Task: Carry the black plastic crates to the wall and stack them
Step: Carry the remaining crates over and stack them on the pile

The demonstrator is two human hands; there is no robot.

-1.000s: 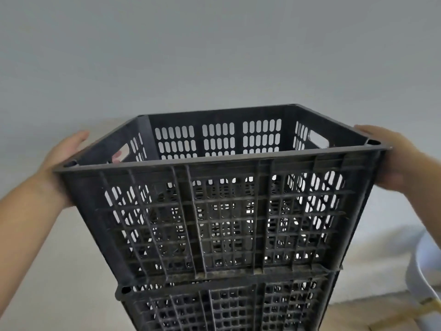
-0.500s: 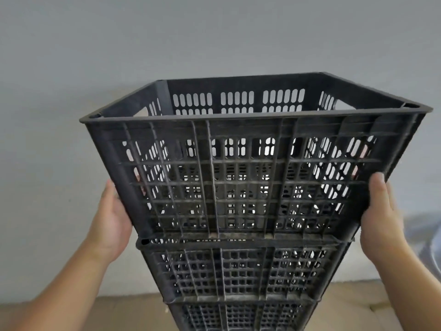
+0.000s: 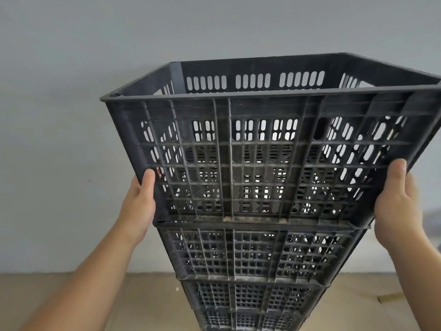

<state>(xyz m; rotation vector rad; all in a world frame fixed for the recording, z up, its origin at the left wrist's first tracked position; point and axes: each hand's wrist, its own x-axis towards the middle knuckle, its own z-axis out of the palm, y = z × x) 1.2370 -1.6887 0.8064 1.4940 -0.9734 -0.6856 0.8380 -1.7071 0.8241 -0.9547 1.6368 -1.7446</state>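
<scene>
A black slatted plastic crate [image 3: 262, 139] sits on top of a stack of black crates [image 3: 253, 256] against the grey wall. It looks empty through its slots. My left hand [image 3: 138, 206] grips its lower left corner, thumb on the front face. My right hand [image 3: 396, 206] holds its lower right corner, thumb up along the front edge. Below the top crate, at least three more crates show, and the lowest is cut off by the frame's bottom edge.
A plain grey wall [image 3: 59, 115] rises right behind the stack. Beige floor [image 3: 148, 302] shows at the bottom on both sides. A grey-white object [image 3: 433, 225] peeks in at the right edge.
My hands slid down from the top crate's rim to its lower corners. The view has dropped and shifted left, so more of the stack and the floor show.
</scene>
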